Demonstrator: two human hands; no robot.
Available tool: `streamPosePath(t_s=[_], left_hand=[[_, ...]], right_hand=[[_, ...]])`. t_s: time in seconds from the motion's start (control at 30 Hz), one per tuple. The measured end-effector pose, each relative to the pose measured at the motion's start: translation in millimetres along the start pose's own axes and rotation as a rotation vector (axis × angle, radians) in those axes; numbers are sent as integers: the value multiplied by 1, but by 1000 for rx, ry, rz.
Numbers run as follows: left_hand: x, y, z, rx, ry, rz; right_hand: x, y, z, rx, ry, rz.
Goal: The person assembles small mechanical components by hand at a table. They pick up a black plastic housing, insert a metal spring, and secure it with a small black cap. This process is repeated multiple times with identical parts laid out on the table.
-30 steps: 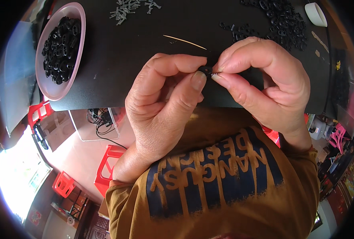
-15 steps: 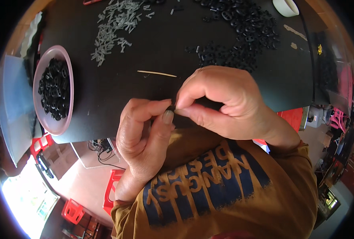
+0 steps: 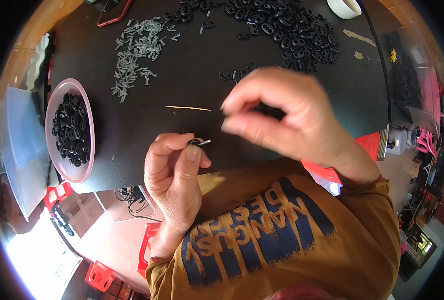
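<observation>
Black matting covered the worktable (image 3: 147, 125), and beyond its near edge red plastic stools (image 3: 57, 192) stood on a pale floor. At the person's left, a shallow pink plastic bowl (image 3: 84, 172) sat on the mat, filled with small black plastic parts. A scatter of little silvery metal springs (image 3: 134, 47) lay toward the far left of the table, and a broad heap of loose black plastic pieces (image 3: 287, 25) spread across the far right, with a white roll of tape (image 3: 345, 7) just beyond it. A thin pale wooden stick (image 3: 188, 108) lay flat on the mat between the two hands. The left hand (image 3: 174, 175) was raised over the table's near edge, thumb and forefinger pressed together on a small black plastic piece with a short silvery spring (image 3: 200, 143) poking out to the right; the other fingers curled in loosely. The right hand (image 3: 287, 117) hovered just beside and above it, blurred, its fingertips bunched toward one another, apart from the piece; I could not tell whether anything sat between them. Below both hands showed the person's mustard-brown printed shirt (image 3: 292, 235).
</observation>
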State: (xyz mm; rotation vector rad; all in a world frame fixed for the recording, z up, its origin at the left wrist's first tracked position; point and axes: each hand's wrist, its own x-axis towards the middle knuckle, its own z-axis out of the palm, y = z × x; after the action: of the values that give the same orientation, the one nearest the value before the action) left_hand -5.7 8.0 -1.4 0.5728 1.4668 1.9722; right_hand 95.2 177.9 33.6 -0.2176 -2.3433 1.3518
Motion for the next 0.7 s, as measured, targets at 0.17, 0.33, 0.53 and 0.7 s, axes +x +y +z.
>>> streamPosePath(t_s=[0.17, 0.33, 0.53, 0.7], left_hand=[[2, -1, -1, -28, 78, -6], [3, -4, -4, -28, 49, 9], [4, -3, -2, -6, 61, -5], [4, -4, -7, -16, 12, -21]], right_hand=[[21, 32, -48, -761, 223, 61], [36, 36, -55, -967, 89, 134], [38, 47, -53, -940, 101, 49], [32, 41, -46, -565, 136, 163]])
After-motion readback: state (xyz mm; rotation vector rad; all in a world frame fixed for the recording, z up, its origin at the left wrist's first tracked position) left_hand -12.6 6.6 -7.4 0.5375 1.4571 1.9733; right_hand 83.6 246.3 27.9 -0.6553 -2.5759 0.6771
